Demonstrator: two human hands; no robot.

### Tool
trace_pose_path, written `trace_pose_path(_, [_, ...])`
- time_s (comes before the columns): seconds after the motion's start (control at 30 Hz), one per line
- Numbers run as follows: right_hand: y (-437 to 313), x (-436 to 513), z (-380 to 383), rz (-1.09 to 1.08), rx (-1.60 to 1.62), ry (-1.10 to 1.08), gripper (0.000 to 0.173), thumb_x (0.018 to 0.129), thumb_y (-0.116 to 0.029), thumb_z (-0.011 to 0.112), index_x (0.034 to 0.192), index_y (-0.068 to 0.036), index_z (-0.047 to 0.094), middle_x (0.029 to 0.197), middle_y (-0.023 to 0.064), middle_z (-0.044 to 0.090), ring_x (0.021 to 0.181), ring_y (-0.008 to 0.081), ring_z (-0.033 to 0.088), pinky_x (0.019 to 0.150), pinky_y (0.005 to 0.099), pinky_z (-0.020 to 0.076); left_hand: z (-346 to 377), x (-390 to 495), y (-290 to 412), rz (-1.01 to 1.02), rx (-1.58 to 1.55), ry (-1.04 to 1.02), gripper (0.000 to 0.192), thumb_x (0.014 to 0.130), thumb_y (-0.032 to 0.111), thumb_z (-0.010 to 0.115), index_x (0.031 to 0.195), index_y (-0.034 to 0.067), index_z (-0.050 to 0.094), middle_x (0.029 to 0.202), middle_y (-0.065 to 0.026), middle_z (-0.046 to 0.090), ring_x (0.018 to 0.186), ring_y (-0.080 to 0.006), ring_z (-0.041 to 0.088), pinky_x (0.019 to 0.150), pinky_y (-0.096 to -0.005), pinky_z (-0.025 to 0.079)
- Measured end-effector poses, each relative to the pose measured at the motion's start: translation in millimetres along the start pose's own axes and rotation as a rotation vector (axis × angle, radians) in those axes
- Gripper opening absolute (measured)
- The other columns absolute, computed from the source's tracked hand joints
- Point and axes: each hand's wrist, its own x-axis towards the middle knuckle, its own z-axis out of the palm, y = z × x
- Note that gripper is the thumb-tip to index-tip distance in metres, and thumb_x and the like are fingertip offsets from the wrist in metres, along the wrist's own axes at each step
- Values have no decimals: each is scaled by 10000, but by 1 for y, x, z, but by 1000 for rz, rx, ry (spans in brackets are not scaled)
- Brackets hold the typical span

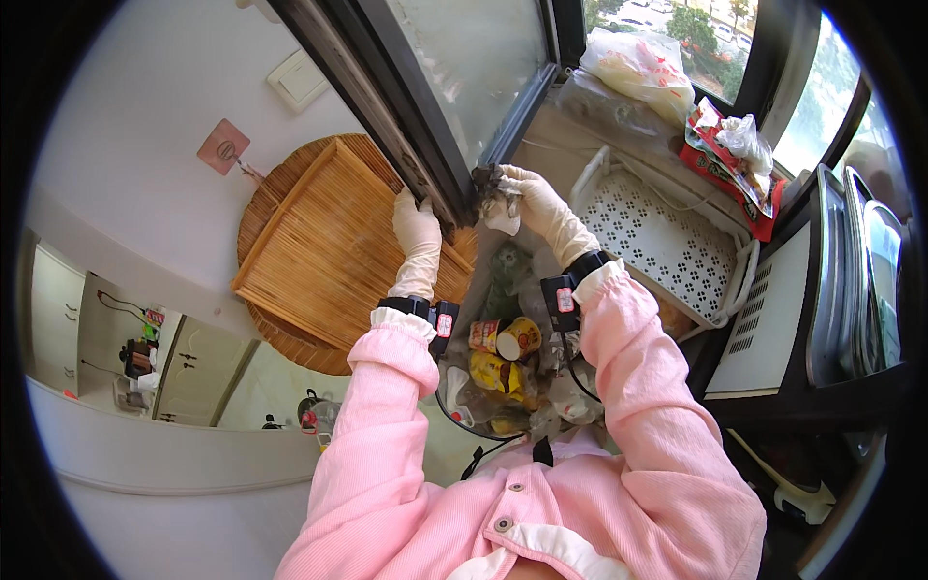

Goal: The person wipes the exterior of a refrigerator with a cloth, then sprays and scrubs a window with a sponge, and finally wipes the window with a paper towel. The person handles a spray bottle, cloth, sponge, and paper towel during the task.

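A dirty, grey-stained white wipe (499,203) is pinched in my gloved right hand (540,206), against the lower end of a dark metal window frame (435,145). My left hand (417,228), in a cream glove, touches the other side of that frame, its fingertips partly hidden at the edge. Whether its fingers grip the frame I cannot tell. A frosted glass pane (471,65) sits within the frame. Both wrists wear black straps with small devices and cables.
A bamboo tray (312,254) and a round woven tray (254,217) stand at the left wall. Food packaging and plastic bottles (507,362) lie below my hands. To the right are a white perforated basket (652,225), plastic bags (638,65), red packaging (732,170) and a dark rack with trays (834,275).
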Motion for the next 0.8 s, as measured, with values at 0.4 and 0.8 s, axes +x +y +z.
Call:
trace_pose_path(0.4, [-51,23,28,-435,57,86,328,816,83,428,1111,-1,544,1120,81,565,1027,180,536,933,309,410,0,0,-3,17,2,-30,304,773,96,592,1052,-19,549,985,-216,590,902,-396,560,784,-405,447])
trace_pose_path(0.8, [-25,55,64,-1032,-874,367,283,716,70,577,962,-47,653,1056,110,547,1037,244,529,917,293,413,0,-3,-2,6,-19,-14,279,784,73,578,1038,-36,541,981,-229,587,901,-396,557,780,-390,446])
